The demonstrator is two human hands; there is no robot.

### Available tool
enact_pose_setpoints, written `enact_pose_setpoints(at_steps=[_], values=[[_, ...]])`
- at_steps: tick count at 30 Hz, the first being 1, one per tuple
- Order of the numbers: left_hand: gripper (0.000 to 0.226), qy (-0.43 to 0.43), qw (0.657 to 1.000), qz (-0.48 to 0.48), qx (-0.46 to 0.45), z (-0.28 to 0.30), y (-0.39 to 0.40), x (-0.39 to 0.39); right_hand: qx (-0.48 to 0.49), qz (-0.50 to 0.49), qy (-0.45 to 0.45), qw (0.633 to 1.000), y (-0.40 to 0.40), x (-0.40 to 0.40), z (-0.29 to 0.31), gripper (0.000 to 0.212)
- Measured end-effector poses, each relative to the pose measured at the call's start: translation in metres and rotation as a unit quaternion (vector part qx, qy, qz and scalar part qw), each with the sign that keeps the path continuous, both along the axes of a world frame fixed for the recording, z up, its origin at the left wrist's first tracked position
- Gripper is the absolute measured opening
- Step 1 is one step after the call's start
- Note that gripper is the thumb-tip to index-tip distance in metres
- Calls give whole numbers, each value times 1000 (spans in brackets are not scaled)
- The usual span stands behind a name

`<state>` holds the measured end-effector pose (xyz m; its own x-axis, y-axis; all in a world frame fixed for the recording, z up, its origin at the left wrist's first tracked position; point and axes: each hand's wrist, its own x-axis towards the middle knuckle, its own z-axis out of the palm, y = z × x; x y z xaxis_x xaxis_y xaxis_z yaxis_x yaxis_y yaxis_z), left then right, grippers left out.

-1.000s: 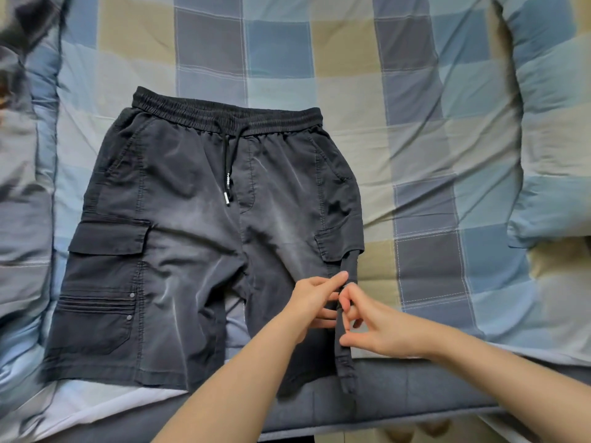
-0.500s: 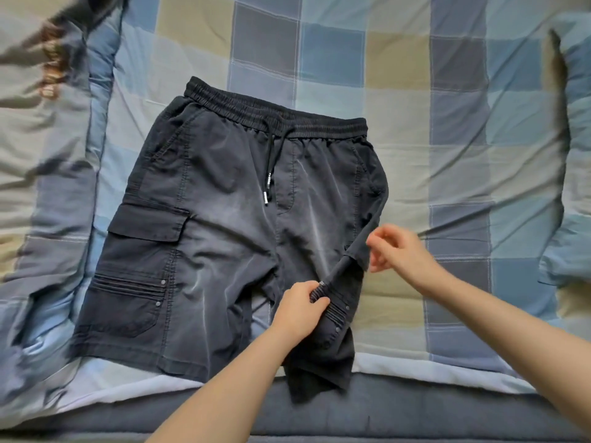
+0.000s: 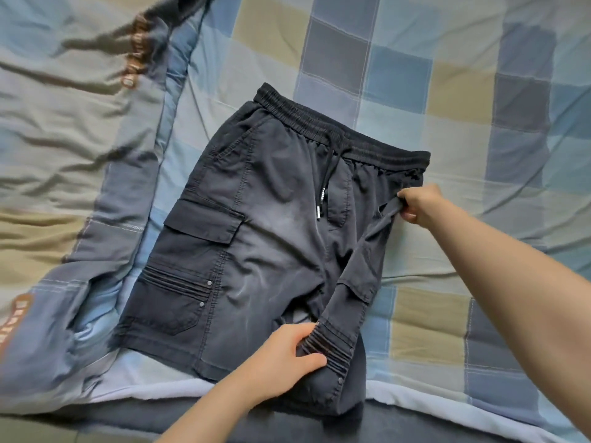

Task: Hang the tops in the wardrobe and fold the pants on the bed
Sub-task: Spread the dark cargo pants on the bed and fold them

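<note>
Right hand [image 3: 419, 206], head view: fingers curled round the outer side seam of the shorts [image 3: 271, 235], just below the waistband [image 3: 339, 131], pinching a ridge of dark fabric and drawing it up off the bed [image 3: 447, 107]. Left hand [image 3: 287, 353]: fingers and thumb closed on the ribbed pocket panel [image 3: 332, 345] at the lower part of the same leg, near the hem. The seam runs taut as a diagonal fold between the two hands.

Change over the last second: both hands had been together at a strap near the lower edge of this leg; half a second ago the right hand was at mid-seam, and it has now travelled up to just under the waistband, while the left has stayed low on the pocket. The person's right side of the garment, earlier lying flat, is now lifted along its whole length. Judged from this, the lengthwise fold is beginning: this leg appears ready to be carried across onto the other leg, which lies flat with its cargo pocket [image 3: 204, 225] uppermost.

The shorts lie face up on the checked cover, waistband away from the person, drawstring [image 3: 323, 193] resting near the centre. A rumpled quilt [image 3: 80, 123] lies to the left, beside the garment. No tops or wardrobe are in view.
</note>
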<state>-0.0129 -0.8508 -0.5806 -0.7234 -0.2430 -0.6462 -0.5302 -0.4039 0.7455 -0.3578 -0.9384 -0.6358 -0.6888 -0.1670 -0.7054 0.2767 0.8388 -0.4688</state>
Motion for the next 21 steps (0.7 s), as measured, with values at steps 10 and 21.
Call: enact_pose_setpoints(at_steps=[10, 21], values=[[29, -250, 933, 151, -209, -15, -80, 144, -90, 127, 182, 971, -131, 88, 38, 33], [13, -443, 834, 120, -306, -42, -106, 194, -108, 232, 87, 963, -251, 198, 37, 11]])
